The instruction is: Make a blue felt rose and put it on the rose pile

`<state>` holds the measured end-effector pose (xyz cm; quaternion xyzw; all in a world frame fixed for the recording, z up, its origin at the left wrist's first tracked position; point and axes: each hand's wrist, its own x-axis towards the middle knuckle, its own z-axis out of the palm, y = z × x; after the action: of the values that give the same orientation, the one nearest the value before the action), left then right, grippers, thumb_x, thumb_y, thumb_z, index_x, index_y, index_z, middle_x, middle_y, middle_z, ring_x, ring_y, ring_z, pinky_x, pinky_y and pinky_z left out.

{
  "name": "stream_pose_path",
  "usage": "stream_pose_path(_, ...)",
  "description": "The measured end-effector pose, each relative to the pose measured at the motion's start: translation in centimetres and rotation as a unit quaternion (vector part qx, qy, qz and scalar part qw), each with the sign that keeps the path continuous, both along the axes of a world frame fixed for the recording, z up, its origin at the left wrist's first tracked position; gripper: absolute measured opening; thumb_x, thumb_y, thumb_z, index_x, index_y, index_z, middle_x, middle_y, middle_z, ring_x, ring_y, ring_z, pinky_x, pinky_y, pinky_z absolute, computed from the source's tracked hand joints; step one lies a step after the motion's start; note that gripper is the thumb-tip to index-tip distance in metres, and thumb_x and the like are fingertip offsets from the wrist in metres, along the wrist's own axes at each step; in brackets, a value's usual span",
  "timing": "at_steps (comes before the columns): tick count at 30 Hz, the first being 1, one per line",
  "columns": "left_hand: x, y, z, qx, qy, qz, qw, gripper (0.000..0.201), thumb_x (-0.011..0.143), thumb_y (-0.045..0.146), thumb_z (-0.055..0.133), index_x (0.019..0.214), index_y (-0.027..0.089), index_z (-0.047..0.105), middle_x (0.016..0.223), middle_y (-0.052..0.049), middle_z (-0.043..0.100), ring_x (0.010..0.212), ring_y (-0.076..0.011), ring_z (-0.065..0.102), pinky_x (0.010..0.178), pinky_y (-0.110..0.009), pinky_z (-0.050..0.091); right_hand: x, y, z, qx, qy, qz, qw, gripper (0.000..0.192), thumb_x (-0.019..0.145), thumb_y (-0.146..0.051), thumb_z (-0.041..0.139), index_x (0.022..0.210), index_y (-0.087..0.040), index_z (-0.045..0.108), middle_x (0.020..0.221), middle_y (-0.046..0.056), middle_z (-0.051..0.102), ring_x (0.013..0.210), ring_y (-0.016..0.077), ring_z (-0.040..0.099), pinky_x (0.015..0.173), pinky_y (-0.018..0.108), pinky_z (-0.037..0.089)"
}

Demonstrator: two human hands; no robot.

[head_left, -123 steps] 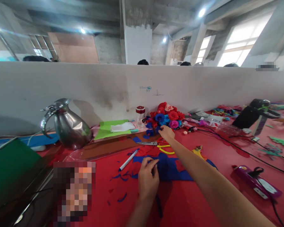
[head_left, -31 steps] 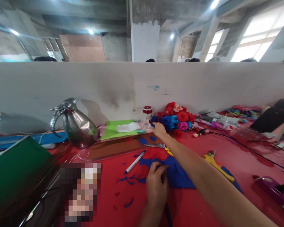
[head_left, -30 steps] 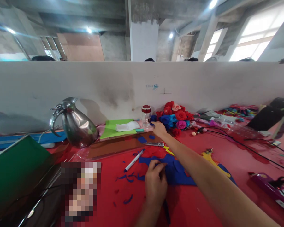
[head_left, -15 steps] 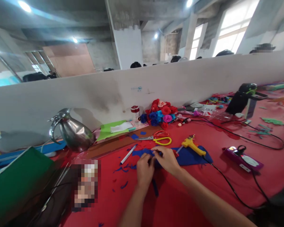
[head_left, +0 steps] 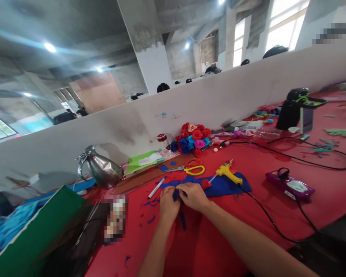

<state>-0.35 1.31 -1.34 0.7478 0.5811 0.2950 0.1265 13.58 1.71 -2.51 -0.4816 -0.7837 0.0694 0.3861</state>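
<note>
My left hand (head_left: 167, 204) and my right hand (head_left: 193, 196) meet over the red table, both pinching a small blue felt piece (head_left: 176, 194) between the fingertips. A blue strip (head_left: 183, 221) hangs down from it. Just behind the hands lies a sheet of blue felt (head_left: 223, 185) with a yellow glue gun (head_left: 228, 173) resting on it. Yellow-handled scissors (head_left: 189, 169) and a white marker (head_left: 157, 187) lie a little farther back. A heap of red, blue and pink felt roses (head_left: 192, 137) sits against the white partition.
A steel jug (head_left: 102, 171) stands at the left by the partition (head_left: 236, 96), a green box (head_left: 34, 234) nearer left. A purple power strip (head_left: 290, 185) with black cables lies at the right. Blue felt scraps (head_left: 151, 219) dot the red cloth. A small jar (head_left: 162, 141) and green sheet (head_left: 140, 161) sit behind.
My right hand has come back from the rose heap and joined my left hand on the blue felt piece. The view has tilted and swung right.
</note>
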Motion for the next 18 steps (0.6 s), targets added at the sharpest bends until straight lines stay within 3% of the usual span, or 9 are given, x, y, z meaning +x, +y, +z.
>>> stream_pose_path(2, -0.2, -1.2, 0.1, -0.005, 0.071, -0.018, 0.997, 0.045, 0.066, 0.007, 0.056, 0.108, 0.018, 0.068, 0.123, -0.012, 0.062, 0.114, -0.0263, 0.054, 0.1, -0.042, 0.04, -0.2, -0.1, 0.0, -0.011, 0.007, 0.003, 1.0, 0.029, 0.083, -0.012, 0.05, 0.1, -0.024, 0.07, 0.093, 0.004, 0.075, 0.086, 0.0155, 0.069, 0.08, 0.023, 0.049)
stream_pose_path(6, -1.4, -4.4, -0.4, -0.022, 0.146, 0.013, 0.989, 0.046, 0.07, 0.018, 0.064, 0.115, 0.024, 0.066, 0.136, -0.012, 0.055, 0.126, -0.0326, 0.045, 0.104, -0.052, 0.035, -0.2, -0.1, 0.2, -0.029, 0.035, -0.007, 0.999, 0.029, 0.082, -0.013, 0.051, 0.1, -0.025, 0.071, 0.093, 0.004, 0.075, 0.086, 0.0154, 0.069, 0.08, 0.022, 0.049)
stream_pose_path(13, -3.2, -9.5, -2.4, -0.035, 0.096, 0.011, 0.995, 0.037, 0.076, 0.02, 0.061, 0.112, 0.025, 0.069, 0.121, -0.01, 0.066, 0.116, -0.0282, 0.057, 0.102, -0.05, 0.042, -0.2, -0.6, 0.5, -0.043, 0.053, -0.004, 0.998, 0.028, 0.082, -0.014, 0.051, 0.097, -0.025, 0.072, 0.086, 0.003, 0.075, 0.078, 0.0155, 0.069, 0.073, 0.021, 0.048)
stream_pose_path(18, -2.2, -11.6, -3.4, 0.034, 0.037, 0.032, 0.998, 0.03, 0.084, 0.019, 0.051, 0.103, 0.025, 0.073, 0.11, -0.009, 0.071, 0.105, -0.0238, 0.064, 0.096, -0.047, 0.05, -0.3, -0.7, 0.2, -0.044, 0.039, 0.005, 0.998, 0.028, 0.083, -0.015, 0.05, 0.099, -0.025, 0.071, 0.088, 0.003, 0.075, 0.078, 0.0159, 0.069, 0.071, 0.022, 0.048)
